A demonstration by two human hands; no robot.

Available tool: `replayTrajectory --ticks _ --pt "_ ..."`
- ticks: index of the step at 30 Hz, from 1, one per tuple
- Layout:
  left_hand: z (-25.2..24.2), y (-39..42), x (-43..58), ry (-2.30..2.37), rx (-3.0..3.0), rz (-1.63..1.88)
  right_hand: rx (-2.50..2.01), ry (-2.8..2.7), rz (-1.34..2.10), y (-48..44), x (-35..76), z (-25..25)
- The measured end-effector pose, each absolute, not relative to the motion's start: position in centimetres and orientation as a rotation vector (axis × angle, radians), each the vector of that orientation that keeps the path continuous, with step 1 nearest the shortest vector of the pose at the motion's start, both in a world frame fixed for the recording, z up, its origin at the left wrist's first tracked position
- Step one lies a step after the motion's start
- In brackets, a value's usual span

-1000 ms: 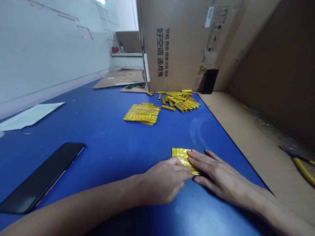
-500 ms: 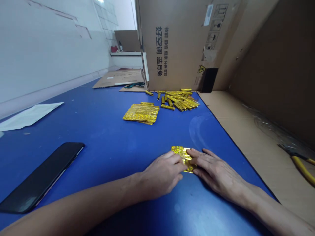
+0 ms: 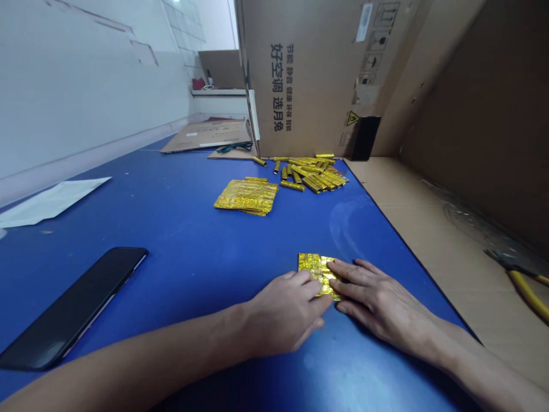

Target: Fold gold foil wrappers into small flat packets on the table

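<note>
A small piece of shiny gold foil paper [image 3: 309, 262] lies on the blue tabletop between my hands, with a seam or fold running across it. My left hand [image 3: 288, 312] is closed, its curled fingers pressed on the foil's near left edge; the fingertips are partly hidden. From the other side my right hand [image 3: 372, 294] lies open, fingers stretched and spread, the tips flat on the foil's right part. Beyond them is a flat stack of gold foil sheets [image 3: 247, 197]. To its right sits a heap of small rolled or folded gold foil pieces [image 3: 319, 174].
A black phone [image 3: 77, 309] lies at the left, near a white paper [image 3: 54, 200]. A large cardboard box [image 3: 317, 74] stands at the back. Yellow-handled pliers [image 3: 525, 294] rest on cardboard at the right. Dark green scissors handles [image 3: 235, 147] lie at the back.
My left hand has slid slightly toward me and to the right along the foil, uncovering more of it. My right hand stays nearly in place.
</note>
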State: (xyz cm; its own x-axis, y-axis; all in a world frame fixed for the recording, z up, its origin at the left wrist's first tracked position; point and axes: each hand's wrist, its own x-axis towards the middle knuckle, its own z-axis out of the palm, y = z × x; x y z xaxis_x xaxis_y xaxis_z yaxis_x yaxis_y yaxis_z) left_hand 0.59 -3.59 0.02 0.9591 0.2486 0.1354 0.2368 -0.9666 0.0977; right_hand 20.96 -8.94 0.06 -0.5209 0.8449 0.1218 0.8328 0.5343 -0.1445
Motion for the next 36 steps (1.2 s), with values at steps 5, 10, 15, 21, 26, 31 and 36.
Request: replayTrajectory --ticks 5,10,15,21,26,31,36 --pt "0.23 -3.28 0.65 0.372 2.992 0.205 -1.382 -2.533 0.093 -9.2 20.75 0.56" --pt "0.12 -3.09 0.67 0.382 2.971 0.213 -1.36 -2.537 0.121 -9.39 20.8 0.84" --pt "0.04 -3.09 0.68 0.375 2.959 0.215 -1.327 -2.578 0.063 -9.51 20.64 0.58" --pt "0.01 -3.19 0.72 0.377 2.959 0.23 -1.289 -2.588 -0.05 -9.68 20.2 0.28" --pt "0.07 -3.17 0.75 0.396 2.959 0.209 -1.267 -2.624 -0.09 -9.83 20.25 0.86" --pt "0.17 -3.17 0.79 0.406 2.965 0.22 -1.244 -2.605 -0.159 -9.83 20.3 0.63" --pt "0.14 -3.19 0.82 0.401 2.961 0.236 -1.284 -2.6 -0.129 -9.71 20.22 0.77"
